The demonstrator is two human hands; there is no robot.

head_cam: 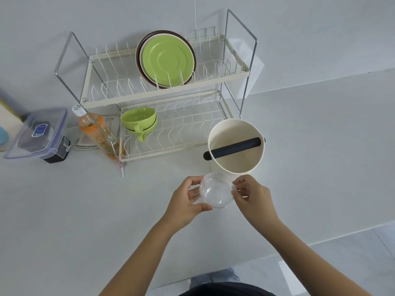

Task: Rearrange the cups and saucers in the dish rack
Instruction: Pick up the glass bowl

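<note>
Two green cups (138, 122) sit nested on the rack's (213, 81) lower tier and saucers (167, 60) stand upright in the upper one. Left hand (184, 202) and right hand (253, 198) both pinch a clear glass cup (216, 190) over the counter (85, 210), each grip curled on its rim; it looks still unracked.

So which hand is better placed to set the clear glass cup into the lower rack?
Left, probably: the left hand grips the clear glass cup on the side nearer the lower rack.
</note>
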